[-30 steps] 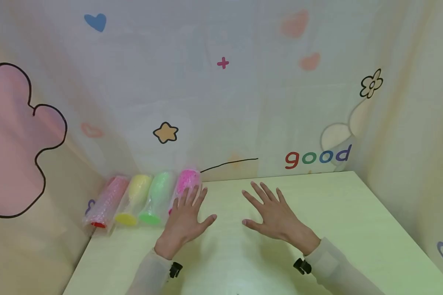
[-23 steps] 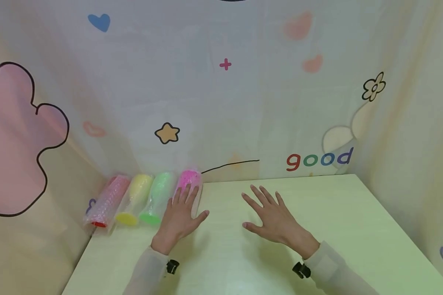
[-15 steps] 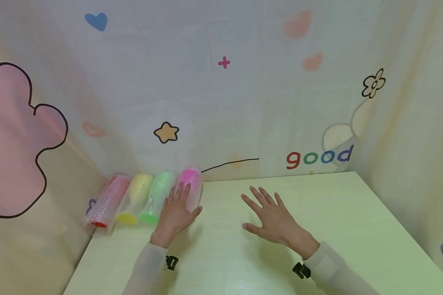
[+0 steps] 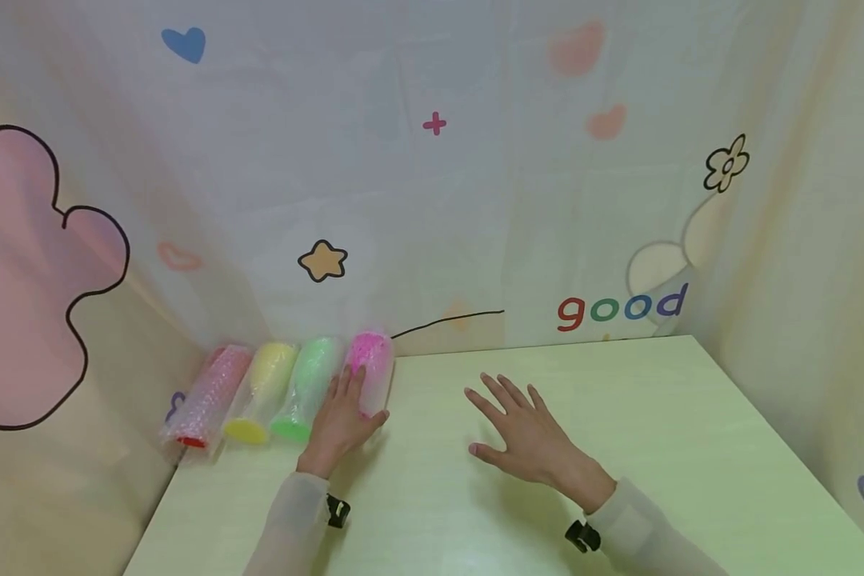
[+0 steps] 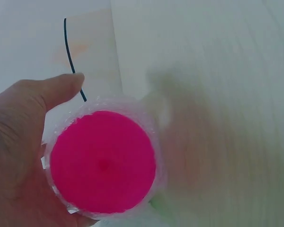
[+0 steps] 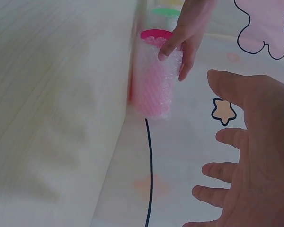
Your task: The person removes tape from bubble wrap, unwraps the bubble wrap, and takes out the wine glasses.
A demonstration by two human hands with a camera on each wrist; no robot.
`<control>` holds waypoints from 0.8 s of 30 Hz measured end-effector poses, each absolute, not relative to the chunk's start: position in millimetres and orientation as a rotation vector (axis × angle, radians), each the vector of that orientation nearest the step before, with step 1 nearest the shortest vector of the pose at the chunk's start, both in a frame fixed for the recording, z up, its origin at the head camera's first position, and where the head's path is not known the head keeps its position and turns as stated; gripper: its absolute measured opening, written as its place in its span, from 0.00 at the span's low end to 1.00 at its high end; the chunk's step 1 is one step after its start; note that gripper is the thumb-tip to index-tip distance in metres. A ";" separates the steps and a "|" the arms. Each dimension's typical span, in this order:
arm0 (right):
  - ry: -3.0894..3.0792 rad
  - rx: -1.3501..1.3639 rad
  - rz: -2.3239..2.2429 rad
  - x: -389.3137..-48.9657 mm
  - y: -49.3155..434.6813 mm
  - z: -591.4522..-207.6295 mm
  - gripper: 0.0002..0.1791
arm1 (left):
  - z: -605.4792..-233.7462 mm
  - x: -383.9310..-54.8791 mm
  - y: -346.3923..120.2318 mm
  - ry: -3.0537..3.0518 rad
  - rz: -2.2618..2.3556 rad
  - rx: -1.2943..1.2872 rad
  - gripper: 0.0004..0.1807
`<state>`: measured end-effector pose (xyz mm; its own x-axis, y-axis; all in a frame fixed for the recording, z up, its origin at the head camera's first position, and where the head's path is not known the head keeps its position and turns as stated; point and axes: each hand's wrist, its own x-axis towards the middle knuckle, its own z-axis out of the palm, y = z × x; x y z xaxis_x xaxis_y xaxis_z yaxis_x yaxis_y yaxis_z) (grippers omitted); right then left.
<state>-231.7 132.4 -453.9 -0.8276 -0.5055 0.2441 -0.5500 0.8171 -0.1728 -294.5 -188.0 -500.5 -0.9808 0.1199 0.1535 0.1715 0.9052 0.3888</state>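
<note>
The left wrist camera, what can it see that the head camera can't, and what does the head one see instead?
Only the left wrist view shows the round, flat pink end.
Only the head view shows the right hand, the red bundle, the yellow bundle and the word "good".
Both show the left hand, the pink bundle, the black line and the table.

Glossy bubble wrap, smooth tabletop, cloth backdrop
</note>
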 end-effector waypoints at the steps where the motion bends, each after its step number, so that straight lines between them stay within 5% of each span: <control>1: -2.815 0.826 0.355 -231.3 132.2 -454.1 0.43 | -501.9 -295.2 -188.0 -2.939 -0.620 -0.229 0.52; 24: -2.821 0.804 0.382 -232.0 135.0 -458.5 0.42 | -502.5 -275.4 -171.0 -2.848 -0.702 -0.152 0.46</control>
